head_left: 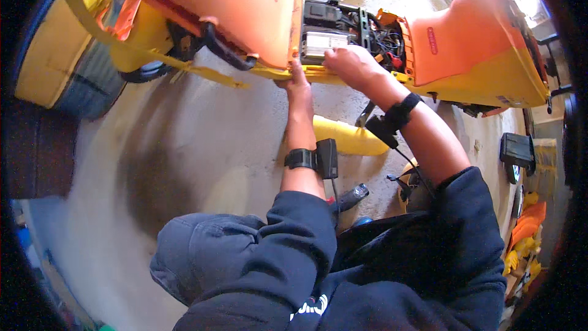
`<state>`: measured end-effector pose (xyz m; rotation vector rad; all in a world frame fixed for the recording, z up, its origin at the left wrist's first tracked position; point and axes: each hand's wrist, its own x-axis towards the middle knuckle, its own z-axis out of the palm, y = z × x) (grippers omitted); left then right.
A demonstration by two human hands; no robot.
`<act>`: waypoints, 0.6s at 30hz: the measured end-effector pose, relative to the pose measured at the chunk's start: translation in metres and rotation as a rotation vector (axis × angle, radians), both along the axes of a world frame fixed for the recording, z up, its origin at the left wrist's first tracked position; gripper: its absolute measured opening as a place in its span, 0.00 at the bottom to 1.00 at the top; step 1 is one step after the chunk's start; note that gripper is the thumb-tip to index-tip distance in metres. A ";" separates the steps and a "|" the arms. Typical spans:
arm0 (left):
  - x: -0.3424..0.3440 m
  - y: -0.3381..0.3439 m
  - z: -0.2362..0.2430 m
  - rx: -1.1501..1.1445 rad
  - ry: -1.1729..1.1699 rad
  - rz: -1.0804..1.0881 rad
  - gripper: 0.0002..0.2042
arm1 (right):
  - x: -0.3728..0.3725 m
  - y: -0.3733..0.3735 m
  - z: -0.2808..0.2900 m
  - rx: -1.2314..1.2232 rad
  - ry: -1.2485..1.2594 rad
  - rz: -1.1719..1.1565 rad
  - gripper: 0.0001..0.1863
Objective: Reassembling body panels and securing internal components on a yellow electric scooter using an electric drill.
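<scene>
In front of me stands a scooter with an orange front panel [239, 6], an orange and yellow rear body [471, 43] and a yellow side strip [318, 75] along its floor. Between them the floor compartment is uncovered, showing a black box [323, 13], a silver metal box [321, 44] and bundled wires [389, 37]. My left hand [297, 89] grips the yellow strip near the front panel, thumb up and other fingers mostly hidden. My right hand [356, 66] is closed at the silver box's right end; whatever its fingertips hold is hidden.
A curved yellow panel [349, 136] lies on the floor below the scooter. Closer to me is a dark power tool [352, 197]. Orange and yellow parts [527, 230] are piled at the right, below a black box [517, 150]. A large round container [67, 55] stands left.
</scene>
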<state>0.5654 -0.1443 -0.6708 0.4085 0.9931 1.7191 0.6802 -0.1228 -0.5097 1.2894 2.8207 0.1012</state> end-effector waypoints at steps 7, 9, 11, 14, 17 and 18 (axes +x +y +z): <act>0.018 -0.005 0.020 0.028 -0.163 -0.018 0.43 | 0.034 0.000 0.003 0.067 0.034 0.246 0.04; 0.008 -0.005 0.018 0.041 -0.177 -0.027 0.43 | 0.032 0.001 0.006 0.036 0.048 0.302 0.05; 0.001 -0.003 0.008 0.036 -0.168 -0.065 0.43 | 0.034 0.003 0.008 0.009 0.095 0.333 0.06; 0.005 -0.005 0.010 0.009 -0.158 -0.081 0.43 | 0.038 0.002 0.007 -0.040 0.087 0.313 0.10; 0.006 -0.006 0.015 0.000 -0.125 -0.050 0.42 | 0.028 -0.002 0.016 -0.058 0.130 0.311 0.14; -0.003 -0.006 0.011 0.010 -0.114 -0.035 0.43 | 0.019 -0.005 0.022 -0.020 0.209 0.306 0.16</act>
